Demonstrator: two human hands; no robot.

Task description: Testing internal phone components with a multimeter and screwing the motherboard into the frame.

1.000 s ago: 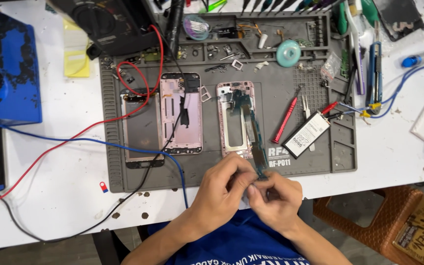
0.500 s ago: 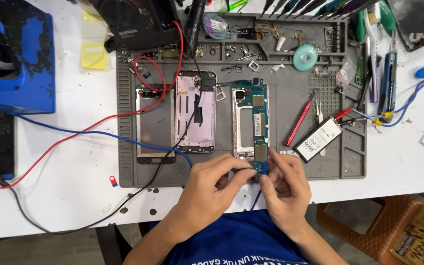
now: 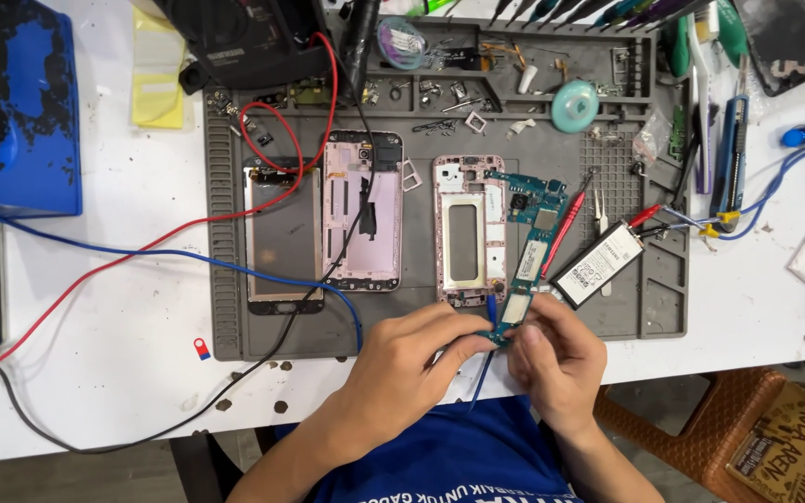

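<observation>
Lifted off the pink phone frame since half a second ago, the teal circuit board is now tilting up and to the right, held at its lower end over the front edge of the grey repair mat. From the left, a blue box is sitting on the white table, red and blue wires are trailing across to the mat, and two more opened phone shells are lying side by side. The left hand is pinching the board's bottom corner between thumb and forefinger; the right hand is pinching the same end, fingers curled. A phone battery is lying just beside it.
</observation>
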